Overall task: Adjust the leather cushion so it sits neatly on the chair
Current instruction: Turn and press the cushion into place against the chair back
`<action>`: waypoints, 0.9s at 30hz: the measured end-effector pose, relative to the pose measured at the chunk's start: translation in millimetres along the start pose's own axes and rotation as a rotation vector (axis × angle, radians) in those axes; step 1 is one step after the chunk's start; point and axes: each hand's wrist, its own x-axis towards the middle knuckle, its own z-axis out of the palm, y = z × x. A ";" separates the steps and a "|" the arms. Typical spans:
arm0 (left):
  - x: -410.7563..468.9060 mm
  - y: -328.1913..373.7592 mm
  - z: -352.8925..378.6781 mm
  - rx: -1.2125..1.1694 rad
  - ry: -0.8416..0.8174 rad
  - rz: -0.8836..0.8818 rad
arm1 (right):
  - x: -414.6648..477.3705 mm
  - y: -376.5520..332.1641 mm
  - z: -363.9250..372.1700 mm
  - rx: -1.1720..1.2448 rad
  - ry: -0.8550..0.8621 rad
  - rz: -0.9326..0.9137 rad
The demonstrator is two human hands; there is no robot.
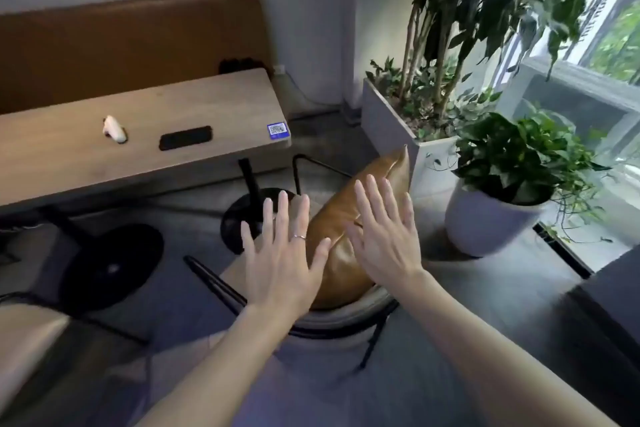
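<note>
A tan leather cushion stands tilted on a chair with a pale padded rim and thin black metal legs, its top corner pointing up to the right. My left hand is spread flat with a ring on one finger, hovering over the cushion's left side. Over the cushion's right face, my right hand is spread the same way, fingers apart. Neither hand grips anything. Whether the palms touch the leather is unclear. The cushion's lower part is hidden behind my hands.
A wooden table at the left carries a black phone and a small white object; its round black base stands just beyond the chair. A white potted plant and a tall planter stand close on the right.
</note>
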 end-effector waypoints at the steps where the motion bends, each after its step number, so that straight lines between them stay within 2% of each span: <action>1: -3.3 -0.8 15.0 -0.020 -0.069 -0.061 | -3.5 4.2 12.8 -0.003 -0.037 0.015; 4: -11.6 -5.1 60.6 -0.141 -0.200 -0.228 | -12.4 17.5 49.8 -0.021 -0.056 0.058; 6: -16.7 -2.7 78.9 -0.250 -0.224 -0.270 | -14.6 20.4 68.4 0.005 -0.067 0.078; 13: -25.6 -2.4 106.5 -0.381 -0.153 -0.287 | -22.7 13.6 102.6 0.125 -0.068 0.158; 16: -25.0 -4.1 112.3 -0.562 -0.144 -0.319 | -22.1 14.5 104.0 0.151 -0.106 0.164; 21: -23.0 -1.9 114.7 -0.918 -0.124 -0.496 | -25.3 21.6 103.1 0.413 -0.065 0.195; 24: -27.9 -0.2 114.7 -0.919 -0.108 -0.587 | -29.6 30.9 99.8 0.582 0.037 0.252; 27: -31.2 3.8 112.6 -0.995 -0.121 -0.828 | -28.0 34.4 94.0 0.577 0.103 0.303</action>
